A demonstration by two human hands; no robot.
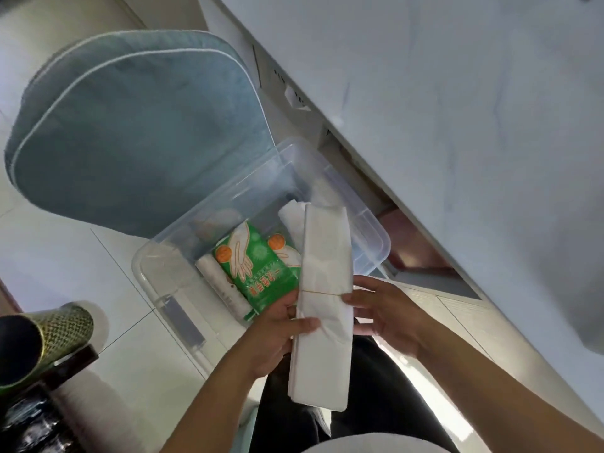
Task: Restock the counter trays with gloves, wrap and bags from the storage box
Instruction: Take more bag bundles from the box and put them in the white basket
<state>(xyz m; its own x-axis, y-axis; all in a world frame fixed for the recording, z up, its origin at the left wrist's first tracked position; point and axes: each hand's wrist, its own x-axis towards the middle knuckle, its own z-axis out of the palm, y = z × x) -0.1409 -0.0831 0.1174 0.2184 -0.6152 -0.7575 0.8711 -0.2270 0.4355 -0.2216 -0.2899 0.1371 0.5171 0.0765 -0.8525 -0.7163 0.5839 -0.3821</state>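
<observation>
A long flat bundle of white plastic bags (327, 266), bound by a thin rubber band, is held above the clear plastic storage box (153, 256) on the floor. My left hand (277, 331) grips its left edge with the thumb across the front. My right hand (382, 315) pinches its right edge at the band. Inside the box lie a green pack of disposable gloves (258, 269), a white roll (225, 286) to its left and more white bags (294, 214) at the back.
A white marble-look counter (457, 125) runs along the right, with cabinet fronts below it. A blue cushioned chair seat (137, 125) stands behind the box. A green-patterned cylinder (55, 335) sits on dark furniture at the lower left. The floor is white tile.
</observation>
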